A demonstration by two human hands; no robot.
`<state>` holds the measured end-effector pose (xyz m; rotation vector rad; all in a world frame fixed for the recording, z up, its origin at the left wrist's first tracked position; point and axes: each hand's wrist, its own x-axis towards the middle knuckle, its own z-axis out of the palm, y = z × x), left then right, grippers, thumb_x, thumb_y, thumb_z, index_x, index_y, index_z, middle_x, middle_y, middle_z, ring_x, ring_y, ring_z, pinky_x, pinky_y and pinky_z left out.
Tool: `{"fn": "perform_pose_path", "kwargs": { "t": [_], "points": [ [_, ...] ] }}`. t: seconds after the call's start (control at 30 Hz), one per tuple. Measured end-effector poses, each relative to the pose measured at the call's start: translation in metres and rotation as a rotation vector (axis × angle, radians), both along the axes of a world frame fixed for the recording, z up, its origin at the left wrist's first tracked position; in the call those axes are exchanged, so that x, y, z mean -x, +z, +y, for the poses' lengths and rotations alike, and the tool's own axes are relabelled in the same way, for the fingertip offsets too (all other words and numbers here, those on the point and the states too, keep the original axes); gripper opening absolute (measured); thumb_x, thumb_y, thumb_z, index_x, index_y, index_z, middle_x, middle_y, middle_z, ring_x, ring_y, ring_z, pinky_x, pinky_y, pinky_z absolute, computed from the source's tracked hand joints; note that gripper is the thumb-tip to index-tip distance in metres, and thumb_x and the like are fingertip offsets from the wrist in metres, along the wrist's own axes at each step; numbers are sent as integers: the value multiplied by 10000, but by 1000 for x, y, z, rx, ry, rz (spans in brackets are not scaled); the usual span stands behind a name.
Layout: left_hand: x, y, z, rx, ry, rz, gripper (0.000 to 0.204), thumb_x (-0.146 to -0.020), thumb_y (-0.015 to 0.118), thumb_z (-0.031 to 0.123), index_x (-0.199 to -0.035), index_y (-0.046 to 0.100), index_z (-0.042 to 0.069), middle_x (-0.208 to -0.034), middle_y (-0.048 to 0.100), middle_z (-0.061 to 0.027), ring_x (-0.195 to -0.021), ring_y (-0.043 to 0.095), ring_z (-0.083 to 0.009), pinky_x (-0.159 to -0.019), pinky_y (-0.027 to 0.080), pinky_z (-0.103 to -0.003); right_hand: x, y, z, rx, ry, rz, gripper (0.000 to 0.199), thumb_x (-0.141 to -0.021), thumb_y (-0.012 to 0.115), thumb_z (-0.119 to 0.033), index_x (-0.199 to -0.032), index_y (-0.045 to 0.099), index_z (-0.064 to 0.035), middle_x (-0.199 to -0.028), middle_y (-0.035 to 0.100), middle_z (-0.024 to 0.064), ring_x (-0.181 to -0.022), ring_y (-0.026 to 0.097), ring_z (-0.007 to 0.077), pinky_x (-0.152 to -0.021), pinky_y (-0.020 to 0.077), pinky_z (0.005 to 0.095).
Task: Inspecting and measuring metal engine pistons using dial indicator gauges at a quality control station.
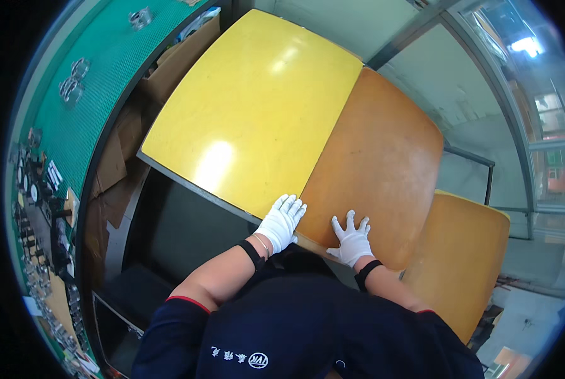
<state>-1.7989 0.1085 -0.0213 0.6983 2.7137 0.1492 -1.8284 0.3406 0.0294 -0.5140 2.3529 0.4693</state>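
Note:
Both my hands wear white gloves and black wristbands. My left hand [282, 221] lies flat, fingers spread, on the near edge where a yellow tabletop [244, 107] meets a brown wooden panel [377, 158]. My right hand [352, 240] rests palm down with fingers apart on the brown panel's near edge. Neither hand holds anything.
A green perforated conveyor [99, 82] runs along the left carrying small metal parts [71, 87]. Cardboard boxes [175, 60] sit under it. A second brown panel [465, 259] lies lower right. A glass partition with metal frame [484, 82] stands behind. Dark bins [187, 227] are below the table.

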Motion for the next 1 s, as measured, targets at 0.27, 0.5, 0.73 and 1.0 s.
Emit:
{"fn": "perform_pose_path", "kwargs": {
  "t": [0.27,0.5,0.73,1.0],
  "points": [
    [9,23,-22,-127,68,-231,656,-916,609,445,-1403,502,19,-1444,521,-170,-1387,426,-354,-1162,327,-413,10,11,6,77,-92,-138,935,-828,736,-494,-1585,208,-345,-1658,71,174,-1414,140,642,-1148,234,661],
    [-108,60,-90,-311,616,-170,567,-919,660,352,-1376,545,37,-1414,546,-186,-1320,508,-334,-1095,424,-397,14,5,22,349,-140,-146,742,-906,611,-428,-1550,334,-183,-1586,297,194,-1387,359,490,-1127,361,518],
    [-162,163,-78,-673,923,137,687,-968,614,291,-1553,311,94,-1609,224,-261,-1474,301,-369,-1154,328,-396,0,74,-60,1004,113,-554,614,-916,570,-595,-1117,708,-32,-1061,714,211,-1045,663,374,-932,506,448],
    [-133,190,-44,-1104,1076,510,622,-1009,536,153,-1567,262,118,-1672,50,-146,-1539,76,-320,-1218,150,-498,-64,161,-158,1194,311,-943,530,-897,683,-471,-1131,692,4,-934,720,162,-903,698,254,-826,538,355]
  ]
}}
